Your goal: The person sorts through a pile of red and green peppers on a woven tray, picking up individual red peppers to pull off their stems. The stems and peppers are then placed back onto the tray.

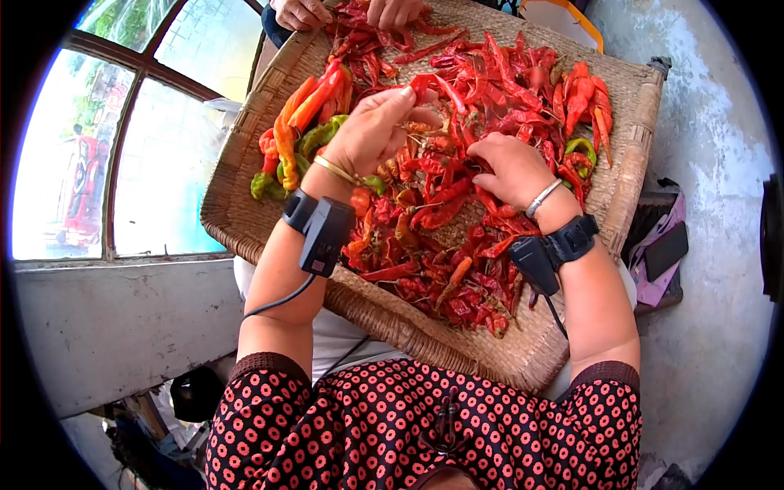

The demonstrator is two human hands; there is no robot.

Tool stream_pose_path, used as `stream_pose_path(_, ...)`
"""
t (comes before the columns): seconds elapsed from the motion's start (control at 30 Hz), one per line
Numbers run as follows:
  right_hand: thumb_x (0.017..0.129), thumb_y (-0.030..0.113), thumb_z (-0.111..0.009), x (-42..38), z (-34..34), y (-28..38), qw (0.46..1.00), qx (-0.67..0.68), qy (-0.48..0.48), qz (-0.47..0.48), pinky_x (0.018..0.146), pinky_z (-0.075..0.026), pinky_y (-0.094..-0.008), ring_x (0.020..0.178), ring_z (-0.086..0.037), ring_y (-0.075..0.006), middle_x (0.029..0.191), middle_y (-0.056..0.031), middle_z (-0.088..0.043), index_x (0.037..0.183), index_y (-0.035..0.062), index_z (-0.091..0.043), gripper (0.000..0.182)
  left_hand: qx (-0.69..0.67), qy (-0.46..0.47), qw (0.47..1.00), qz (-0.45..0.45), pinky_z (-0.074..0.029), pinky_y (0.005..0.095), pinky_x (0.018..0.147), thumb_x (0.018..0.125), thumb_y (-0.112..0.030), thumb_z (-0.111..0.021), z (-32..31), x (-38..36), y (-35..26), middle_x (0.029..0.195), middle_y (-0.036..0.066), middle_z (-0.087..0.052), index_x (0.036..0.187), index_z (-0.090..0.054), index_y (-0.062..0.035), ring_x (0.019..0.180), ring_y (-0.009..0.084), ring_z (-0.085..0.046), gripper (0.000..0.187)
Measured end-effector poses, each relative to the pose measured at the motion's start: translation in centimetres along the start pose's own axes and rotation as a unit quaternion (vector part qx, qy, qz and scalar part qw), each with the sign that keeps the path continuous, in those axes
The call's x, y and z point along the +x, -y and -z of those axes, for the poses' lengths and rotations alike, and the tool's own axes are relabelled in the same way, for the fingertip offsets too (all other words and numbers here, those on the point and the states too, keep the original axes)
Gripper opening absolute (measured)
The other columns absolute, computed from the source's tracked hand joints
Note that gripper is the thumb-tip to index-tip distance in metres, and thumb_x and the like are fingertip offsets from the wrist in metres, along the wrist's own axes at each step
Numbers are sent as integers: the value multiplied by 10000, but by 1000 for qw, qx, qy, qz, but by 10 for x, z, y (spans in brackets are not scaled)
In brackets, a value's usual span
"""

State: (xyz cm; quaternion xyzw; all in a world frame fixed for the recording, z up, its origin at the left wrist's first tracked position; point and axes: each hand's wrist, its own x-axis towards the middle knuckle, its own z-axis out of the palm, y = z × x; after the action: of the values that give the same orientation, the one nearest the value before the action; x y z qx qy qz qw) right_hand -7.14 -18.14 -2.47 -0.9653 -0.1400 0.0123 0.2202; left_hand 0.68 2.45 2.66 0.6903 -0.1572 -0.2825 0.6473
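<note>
A woven basket tray (233, 200) lies across my lap, heaped with dried red chili peppers (445, 208). Over its upper middle, my left hand (377, 131) pinches a red chili pepper (422, 84) between thumb and fingers. My right hand (513, 170) rests low on the pile to the right, fingers curled downward among the chilies; what the fingertips hold is hidden. Left of my left hand sits a group of fresher orange peppers (313, 102) and green peppers (318, 139). Another green pepper (581, 153) lies beyond my right hand, beside red ones.
Another person's hands (392, 12) are at the tray's far left edge, over the chilies. A window (131, 139) and a low wall (155, 327) stand to the left. Right of the tray, a dark phone-like object (666, 251) lies on a purple item.
</note>
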Motion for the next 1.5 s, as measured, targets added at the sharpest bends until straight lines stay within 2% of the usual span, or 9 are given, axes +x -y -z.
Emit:
stream_pose_path(0.27,714,150,-659,1,-4,-3,1000,-22,2,-2,734,-473,-404,857,-572,-316,883,-113,-585,916,54,-582,237,-89,-284,953,-58,-356,211,443,917,-287,-482,51,17,-4,1003,73,-569,1104,-496,-8,525,68,-447,336)
stream_pose_path(0.43,719,158,-647,1,-2,0,1000,-14,10,-17,722,-471,-410,838,-576,-312,857,-120,-589,894,68,-597,203,182,-217,956,-83,-474,251,555,820,-184,-614,28,19,18,865,71,-631,1066,-585,14,603,122,-561,316)
stream_pose_path(0.67,749,206,-615,2,-2,3,1000,-21,9,-20,708,-466,-415,826,-574,-318,858,-115,-591,903,87,-619,195,514,120,842,-113,-478,336,642,713,-254,-684,-23,0,28,762,115,-624,877,-653,-78,680,274,-596,243)
stream_pose_path(0.8,751,215,-610,2,-5,-1,1000,-19,13,-19,702,-466,-412,829,-574,-317,858,-117,-594,901,84,-620,200,585,104,792,-136,-476,371,651,697,-219,-664,-29,0,41,797,103,-618,831,-642,-77,732,297,-586,196)
stream_pose_path(1.0,735,180,-639,1,-4,-9,999,-6,29,-22,729,-469,-414,849,-576,-314,865,-118,-599,923,76,-617,216,404,95,895,-165,-477,272,632,732,-40,-632,-10,-2,15,781,73,-631,874,-632,-16,680,147,-591,144)
stream_pose_path(1.23,740,160,-633,2,1,-4,998,-34,50,-35,753,-474,-408,872,-581,-306,890,-115,-608,902,57,-616,193,78,-172,975,-121,-344,147,511,823,-125,-626,21,7,-3,737,-50,-553,1031,-604,-60,606,-8,-450,218)
stream_pose_path(1.3,736,155,-633,3,2,-3,997,-40,64,-36,754,-472,-406,863,-580,-308,874,-114,-604,858,57,-617,157,112,-200,960,-161,-387,168,551,809,-127,-643,37,16,5,802,-34,-568,1094,-575,-46,644,34,-491,304)
stream_pose_path(1.37,732,150,-632,2,2,-3,998,-41,46,-27,746,-471,-405,851,-579,-307,856,-115,-598,836,55,-616,142,453,-300,785,-299,-491,288,654,764,-152,-667,48,25,22,877,91,-634,998,-607,-27,714,200,-603,273)
stream_pose_path(1.5,718,140,-628,3,2,-7,1000,16,-17,1,715,-464,-409,809,-573,-308,805,-118,-579,784,49,-613,114,435,-84,865,-236,-473,278,667,755,-99,-673,2,11,27,842,74,-631,917,-635,-19,749,153,-589,185)
